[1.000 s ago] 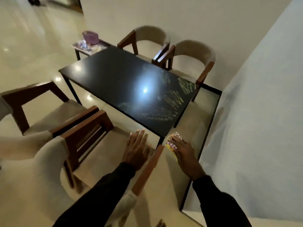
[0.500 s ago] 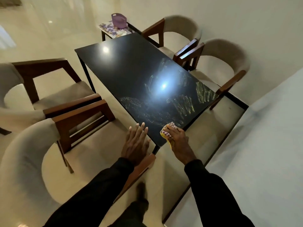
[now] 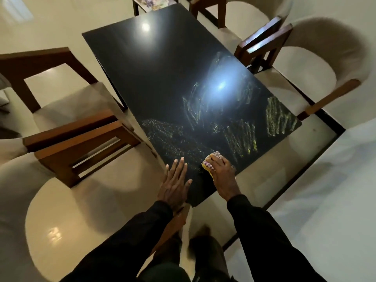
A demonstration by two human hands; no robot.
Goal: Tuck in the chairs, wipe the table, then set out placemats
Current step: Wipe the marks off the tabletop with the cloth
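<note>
The right fingers (image 3: pixel 216 159) are bent over a yellow checked wiping cloth (image 3: pixel 207 165), and the right hand (image 3: pixel 222 177) presses it onto the glossy black table (image 3: pixel 162 68) near the tabletop's 6 o'clock corner. At the cloth's 9 o'clock, the left fingers (image 3: pixel 179 167) lie straight and close together, with the left hand (image 3: pixel 174 187) flat on the table. Yellowish wipe streaks (image 3: pixel 278 117) fan out from the cloth between 11 and 2 o'clock. Two wooden-armed cream armchairs (image 3: pixel 81 137) stand at the table's 9 o'clock and two more (image 3: pixel 337 58) at its 2 o'clock. A floral placemat (image 3: pixel 152 1) lies at 12 o'clock, beyond the far end.
</note>
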